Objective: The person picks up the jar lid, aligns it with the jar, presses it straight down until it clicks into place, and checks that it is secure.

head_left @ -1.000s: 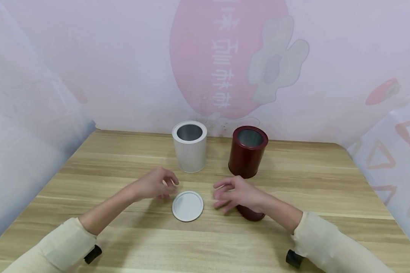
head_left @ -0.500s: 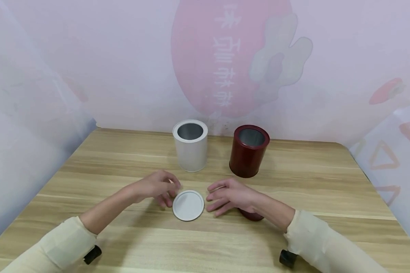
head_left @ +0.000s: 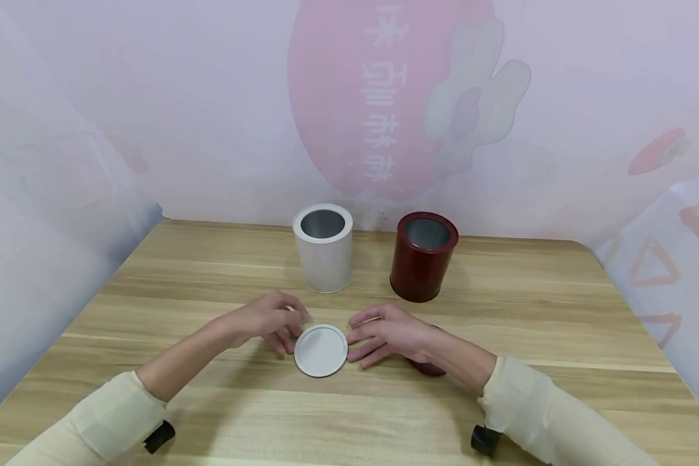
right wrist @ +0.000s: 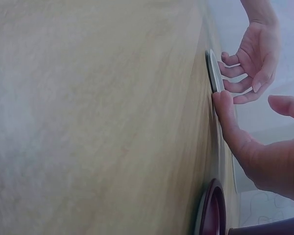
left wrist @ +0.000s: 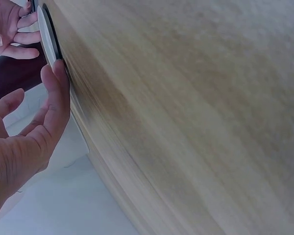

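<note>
Flat on the wooden table (head_left: pixel 210 401): round white metal lid (head_left: pixel 320 350). Left hand (head_left: pixel 268 320) and right hand (head_left: pixel 387 333) flanking it, fingertips touching opposite rims, fingers loosely spread, bracing for a two-sided pickup.

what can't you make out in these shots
- Red lid, head view: mostly hidden behind the right hand and wrist.
- Insides of the white tin and red tin, head view: too shadowed to tell the contents.
- White lid, wrist views: seen edge-on only.
- Left hand: whether its fingertips touch the white lid is unclear.
</note>
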